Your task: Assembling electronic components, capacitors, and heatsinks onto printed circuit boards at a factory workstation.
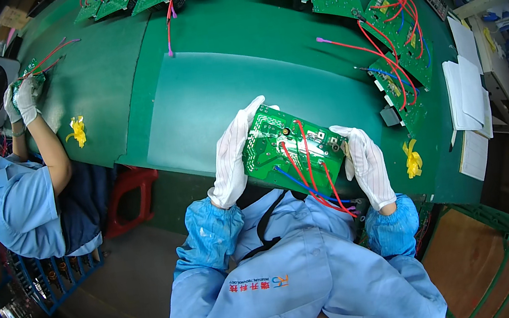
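A green circuit board (266, 151) with red and blue wires is held up in front of my chest, over the near edge of the table. My left hand (234, 149), in a white striped glove, grips its left edge. On the opposite edge, my right hand (363, 157), gloved the same way, closes around the board's corner. The board's wires (329, 191) hang toward me over its near edge. Its soldered face is turned up, and the underside is hidden.
More wired circuit boards (399, 62) lie along the right and far sides of the green table (245, 89). White papers (464, 93) rest at the right edge. A yellow strip bundle (413, 158) lies near my right hand. At left, a co-worker (22, 202) handles another board; a red stool (131, 198) stands between us.
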A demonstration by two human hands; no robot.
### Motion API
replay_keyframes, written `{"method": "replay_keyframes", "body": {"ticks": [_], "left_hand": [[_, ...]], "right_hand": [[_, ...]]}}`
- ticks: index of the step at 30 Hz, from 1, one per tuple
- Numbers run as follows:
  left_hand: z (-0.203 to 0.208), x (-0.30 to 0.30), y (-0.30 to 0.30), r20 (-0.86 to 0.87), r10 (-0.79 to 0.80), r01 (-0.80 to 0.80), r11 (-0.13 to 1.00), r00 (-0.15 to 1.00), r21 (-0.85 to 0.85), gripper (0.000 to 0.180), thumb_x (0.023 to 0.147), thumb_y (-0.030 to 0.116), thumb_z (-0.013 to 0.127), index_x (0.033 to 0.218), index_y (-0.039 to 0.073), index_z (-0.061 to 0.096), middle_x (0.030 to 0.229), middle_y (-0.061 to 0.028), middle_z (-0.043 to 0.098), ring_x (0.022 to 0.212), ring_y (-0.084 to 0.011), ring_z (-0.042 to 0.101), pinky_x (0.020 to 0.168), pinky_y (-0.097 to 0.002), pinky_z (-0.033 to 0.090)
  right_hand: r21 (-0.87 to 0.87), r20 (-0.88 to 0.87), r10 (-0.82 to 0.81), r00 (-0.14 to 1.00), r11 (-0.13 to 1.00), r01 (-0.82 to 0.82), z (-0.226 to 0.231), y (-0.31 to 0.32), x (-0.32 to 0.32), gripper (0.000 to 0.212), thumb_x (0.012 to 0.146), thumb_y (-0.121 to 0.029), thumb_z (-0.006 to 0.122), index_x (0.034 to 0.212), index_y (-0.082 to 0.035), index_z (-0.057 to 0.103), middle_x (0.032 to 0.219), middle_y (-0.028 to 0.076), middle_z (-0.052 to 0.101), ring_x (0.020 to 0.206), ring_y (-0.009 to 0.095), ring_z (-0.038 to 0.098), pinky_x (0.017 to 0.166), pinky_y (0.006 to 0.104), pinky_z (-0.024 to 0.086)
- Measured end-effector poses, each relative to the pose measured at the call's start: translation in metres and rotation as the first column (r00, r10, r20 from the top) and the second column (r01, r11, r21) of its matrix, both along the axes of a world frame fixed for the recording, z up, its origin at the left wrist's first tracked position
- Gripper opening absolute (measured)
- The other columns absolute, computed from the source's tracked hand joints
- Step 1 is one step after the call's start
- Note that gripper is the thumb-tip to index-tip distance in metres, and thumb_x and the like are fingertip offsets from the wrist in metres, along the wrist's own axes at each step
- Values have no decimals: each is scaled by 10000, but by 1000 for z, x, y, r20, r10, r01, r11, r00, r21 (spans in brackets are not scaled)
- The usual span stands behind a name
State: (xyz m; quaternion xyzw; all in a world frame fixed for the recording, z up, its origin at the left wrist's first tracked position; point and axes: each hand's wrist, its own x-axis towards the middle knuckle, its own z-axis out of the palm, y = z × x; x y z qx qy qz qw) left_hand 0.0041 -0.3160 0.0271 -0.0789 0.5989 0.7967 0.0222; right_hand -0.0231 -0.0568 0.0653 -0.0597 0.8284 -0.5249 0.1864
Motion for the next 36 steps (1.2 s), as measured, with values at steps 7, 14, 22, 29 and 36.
{"method": "replay_keyframes", "body": {"ticks": [7, 14, 22, 29, 36], "left_hand": [[-6, 15, 9, -9, 299, -299, 954, 954, 6, 607, 1105, 445, 339, 1471, -24, 459, 1376, -167, 607, 1237, -235, 604, 1069, -349, 454], [-18, 79, -4, -371, 297, -472, 467, 880, -748, 240, 1033, 114, 478, 909, -19, 634, 862, -137, 676, 699, -245, 629, 633, -345, 493], [-7, 70, -1, -386, -141, -360, 180, 912, -916, 96, 927, 18, 641, 1017, -4, 616, 930, -145, 694, 778, -291, 671, 618, -378, 521], [10, -28, -16, -24, -135, 109, 880, 991, -462, 514, 1032, 309, 545, 1406, -43, 521, 1369, -230, 607, 1216, -353, 612, 1062, -331, 452], [73, -48, -73, -146, -280, 23, 523, 949, -852, 421, 1006, 327, 590, 1274, 9, 652, 1235, -204, 684, 1132, -343, 664, 980, -376, 506]], "right_hand": [[-61, 29, -31, 999, 998, 32, -5, 0, 2, 510, 1099, -450, 382, 1339, -56, 602, 814, 37, 560, 546, 67, 445, 566, 247, 408], [-83, 111, -134, 985, 986, 143, -6, 0, 5, 556, 1104, -476, 331, 1373, -61, 583, 829, 22, 529, 533, 68, 426, 577, 232, 394], [-4, -119, -105, 987, 994, 106, -20, 3, 12, 461, 1109, -374, 401, 1242, 2, 633, 756, 44, 607, 515, 79, 472, 546, 274, 428], [-75, -101, 227, 969, 969, -235, -4, -26, 68, 371, 970, -223, 665, 1245, 16, 592, 898, 110, 727, 720, 230, 702, 688, 324, 561], [106, -63, 617, 785, 786, -609, -1, -49, 62, 547, 998, -319, 606, 1436, -9, 506, 1030, 125, 728, 786, 305, 712, 744, 374, 565]]}}
